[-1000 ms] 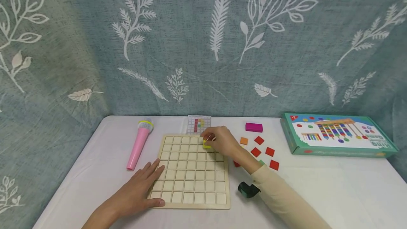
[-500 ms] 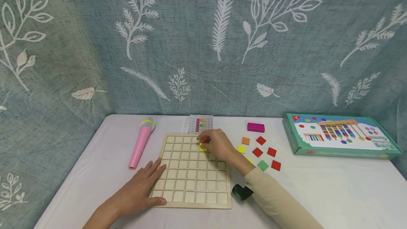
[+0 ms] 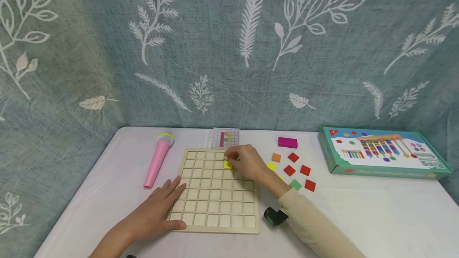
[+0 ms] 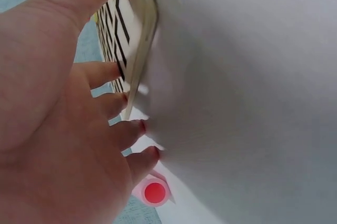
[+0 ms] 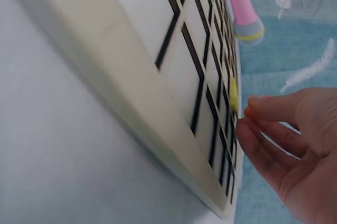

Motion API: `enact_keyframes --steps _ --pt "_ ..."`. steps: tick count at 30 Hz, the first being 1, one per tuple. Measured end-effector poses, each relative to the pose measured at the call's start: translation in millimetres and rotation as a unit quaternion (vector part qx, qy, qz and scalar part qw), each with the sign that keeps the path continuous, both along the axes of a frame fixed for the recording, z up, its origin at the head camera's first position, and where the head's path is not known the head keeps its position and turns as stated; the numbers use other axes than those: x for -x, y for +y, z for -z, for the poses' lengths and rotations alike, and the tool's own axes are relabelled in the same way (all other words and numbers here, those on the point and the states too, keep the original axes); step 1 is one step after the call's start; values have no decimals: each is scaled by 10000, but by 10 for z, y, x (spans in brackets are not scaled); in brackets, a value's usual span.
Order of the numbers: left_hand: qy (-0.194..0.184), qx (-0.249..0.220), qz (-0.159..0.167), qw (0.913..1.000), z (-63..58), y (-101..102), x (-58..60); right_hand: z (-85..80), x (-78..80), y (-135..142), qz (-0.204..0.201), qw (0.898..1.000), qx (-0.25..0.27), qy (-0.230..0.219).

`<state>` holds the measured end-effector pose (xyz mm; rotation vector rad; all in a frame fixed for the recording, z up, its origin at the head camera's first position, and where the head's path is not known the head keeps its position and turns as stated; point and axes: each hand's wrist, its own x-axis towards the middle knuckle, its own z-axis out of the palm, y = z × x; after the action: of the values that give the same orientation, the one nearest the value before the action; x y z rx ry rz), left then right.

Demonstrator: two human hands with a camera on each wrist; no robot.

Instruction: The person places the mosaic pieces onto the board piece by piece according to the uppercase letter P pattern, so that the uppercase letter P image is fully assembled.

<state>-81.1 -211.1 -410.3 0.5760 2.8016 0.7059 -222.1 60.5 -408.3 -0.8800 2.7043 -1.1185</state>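
A wooden grid board (image 3: 222, 230) of square cells lies on the table in the head view. My left hand (image 3: 154, 214) rests on its left edge with fingers spread, the thumb on the near corner. In the left wrist view, some fingertips of that hand (image 4: 95, 124) touch the board and others the cloth. A yellow square tile (image 3: 227, 165) lies in a cell of the second row from the back. My right hand (image 3: 246, 162) is over this tile, thumb and fingers bent. The right wrist view shows a narrow gap between the fingertips and the yellow tile (image 5: 233, 95).
Behind the board is a pattern card (image 3: 225, 137). A pink toy microphone (image 3: 157, 160) lies left. To the right are several loose tiles, among them a red tile (image 3: 310, 185) and a green tile (image 3: 295, 184), a magenta block (image 3: 287, 142) and a game box (image 3: 385, 152).
My right hand has brought the yellow tile slightly leftward and down into a cell; it stays there over the last half second. The left hand keeps its place on the board.
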Motion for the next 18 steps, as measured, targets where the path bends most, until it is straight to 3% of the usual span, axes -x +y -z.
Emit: enact_keyframes --steps 10,18 --pt "-116 36 170 9998 -16 -46 22 -108 88 490 379 9992 91 84" --pt "94 116 170 9997 17 -5 30 -117 157 1003 541 9977 -395 126"
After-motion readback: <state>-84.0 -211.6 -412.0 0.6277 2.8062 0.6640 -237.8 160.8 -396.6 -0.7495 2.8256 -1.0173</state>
